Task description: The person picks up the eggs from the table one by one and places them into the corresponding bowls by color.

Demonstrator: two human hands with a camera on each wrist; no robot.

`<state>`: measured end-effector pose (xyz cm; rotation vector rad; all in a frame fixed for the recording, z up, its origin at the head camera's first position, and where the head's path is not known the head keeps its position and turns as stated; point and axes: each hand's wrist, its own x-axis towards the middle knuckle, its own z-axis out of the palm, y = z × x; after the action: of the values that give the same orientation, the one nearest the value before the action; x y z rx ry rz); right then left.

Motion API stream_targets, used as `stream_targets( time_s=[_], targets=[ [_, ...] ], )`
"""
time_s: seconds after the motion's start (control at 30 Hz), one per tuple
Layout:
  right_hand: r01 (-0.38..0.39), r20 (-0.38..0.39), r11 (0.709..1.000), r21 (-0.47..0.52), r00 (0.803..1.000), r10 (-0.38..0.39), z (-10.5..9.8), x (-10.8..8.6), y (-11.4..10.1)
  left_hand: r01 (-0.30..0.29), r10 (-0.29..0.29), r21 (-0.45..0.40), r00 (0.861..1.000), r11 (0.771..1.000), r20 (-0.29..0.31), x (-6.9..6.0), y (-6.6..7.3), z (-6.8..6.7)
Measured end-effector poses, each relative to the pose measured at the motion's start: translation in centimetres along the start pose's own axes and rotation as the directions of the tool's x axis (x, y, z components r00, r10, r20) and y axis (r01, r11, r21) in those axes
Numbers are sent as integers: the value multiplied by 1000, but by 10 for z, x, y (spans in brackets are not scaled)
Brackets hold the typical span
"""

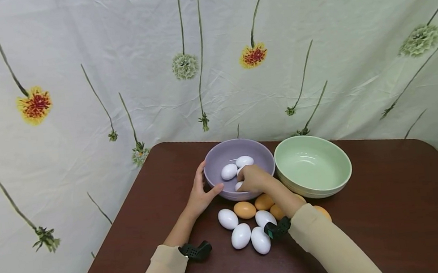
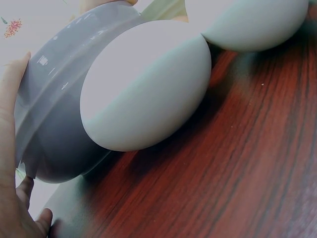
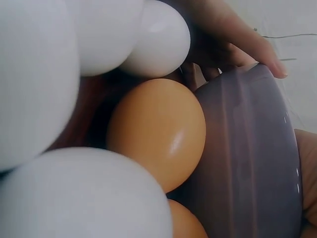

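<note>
A purple bowl (image 1: 213, 166) stands near the table's back edge with several white eggs (image 1: 229, 171) inside. My left hand (image 1: 200, 195) grips its left side, thumb at the rim and fingers along the outer wall. Over the front right of the same bowl, my right hand (image 1: 254, 178) reaches in and its fingertips hold a white egg (image 1: 238, 187), partly hidden by them. In front of the bowl lie more white eggs (image 1: 240, 236) and several brown eggs (image 1: 245, 210); my right forearm covers part of this group. One brown egg (image 3: 158, 134) appears close beside the bowl in the right wrist view.
A light green bowl (image 1: 311, 162) stands just right of the purple one, with no eggs visible in it. Both are on a dark reddish-brown table (image 1: 395, 188). Behind it hangs a pale cloth (image 1: 223, 28) printed with flowers.
</note>
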<state>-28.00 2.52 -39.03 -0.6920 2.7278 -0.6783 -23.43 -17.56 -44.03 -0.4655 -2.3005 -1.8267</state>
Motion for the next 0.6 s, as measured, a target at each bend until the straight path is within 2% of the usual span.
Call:
stream_targets(
  time_s=[0.2, 0.4, 0.6],
  targets=[
    [15, -48, 1000, 22, 999, -14, 4, 1, 3, 9, -9, 7, 1000, 1000, -3, 0, 1, 0],
    [64, -123, 997, 48, 991, -57, 6, -2, 4, 9, -9, 3, 1000, 1000, 3, 1, 0, 0],
    [125, -198, 980, 152, 976, -94, 9, -7, 7, 10, -10, 7, 1000, 1000, 2, 0, 0, 0]
  ],
)
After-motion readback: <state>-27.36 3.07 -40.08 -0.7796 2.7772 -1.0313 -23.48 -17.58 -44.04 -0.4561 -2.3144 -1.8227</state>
